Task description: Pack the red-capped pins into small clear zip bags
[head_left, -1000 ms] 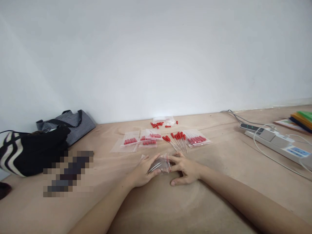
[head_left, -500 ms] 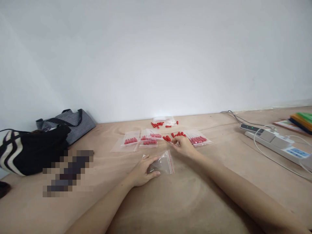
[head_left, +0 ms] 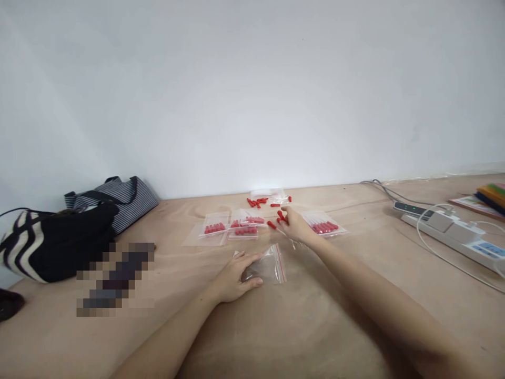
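While left hand point(head_left: 235, 277) rests on near bag point(head_left: 272, 265), fingers apart, right hand point(head_left: 295, 227) touches loose red droppers point(head_left: 271, 225), finger grip unclear; filled bags point(head_left: 215, 228) lie left and right, near bag shows no droppers.

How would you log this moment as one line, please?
left hand: resting on clear zip bag; right hand: at loose red-ended sticks; filled bag: beside right hand; power strip: far right

A black bag point(head_left: 79, 245) with pale stripes lies before a striped bag point(head_left: 138, 196) at middle left; a white power strip point(head_left: 453, 238) and a coloured stack point(head_left: 491, 197) lie at the right.
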Demonstrator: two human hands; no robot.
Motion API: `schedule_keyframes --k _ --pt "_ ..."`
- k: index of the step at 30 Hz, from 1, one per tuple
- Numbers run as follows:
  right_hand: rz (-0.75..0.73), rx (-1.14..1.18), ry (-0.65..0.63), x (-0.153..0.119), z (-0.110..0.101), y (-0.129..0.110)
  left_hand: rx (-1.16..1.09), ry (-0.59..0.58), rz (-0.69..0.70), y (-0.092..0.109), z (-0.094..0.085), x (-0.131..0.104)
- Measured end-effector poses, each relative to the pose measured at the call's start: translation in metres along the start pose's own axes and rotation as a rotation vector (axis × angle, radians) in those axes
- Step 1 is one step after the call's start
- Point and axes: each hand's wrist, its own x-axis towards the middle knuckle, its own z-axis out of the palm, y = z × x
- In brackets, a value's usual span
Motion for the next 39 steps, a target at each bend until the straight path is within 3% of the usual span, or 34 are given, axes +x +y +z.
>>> schedule_keyframes --k 4,9,12,16,19,22,27,29,34,39 --pt "-0.034 0.491 0.143 -0.038 -0.014 0.014 -0.002 0.005 -0.009 -0.001 0.001 0.000" --pt "0.098 0.871 0.372 -0.073 0.001 0.015 0.005 -0.016 -0.065 -0.001 0.000 -0.001" --pt "0.163 0.958 0.366 -0.079 0.017 0.003 0.016 -0.023 -0.073 -0.002 0.000 -0.001" --pt "0.190 1.018 0.223 -0.086 0.029 -0.007 0.045 -0.005 -0.039 -0.004 0.002 0.001" --pt "0.174 0.953 0.073 -0.091 0.030 -0.006 0.056 0.006 -0.017 -0.005 0.004 0.001" --pt "0.097 0.725 -0.042 -0.091 0.025 -0.005 0.053 0.018 0.019 -0.006 0.005 0.001" --pt "-0.222 0.320 -0.116 -0.089 0.017 -0.010 0.043 0.044 0.020 -0.008 0.007 0.001" --pt "-0.282 0.177 -0.136 -0.084 0.014 -0.009 0.036 0.052 0.023 -0.007 0.007 0.000" --pt "-0.004 -0.054 0.019 -0.043 0.006 0.001 0.035 0.058 0.029 -0.004 0.004 0.000" --pt "0.220 -0.204 -0.043 0.003 0.019 -0.010 0.043 0.022 0.004 -0.001 0.001 -0.001"
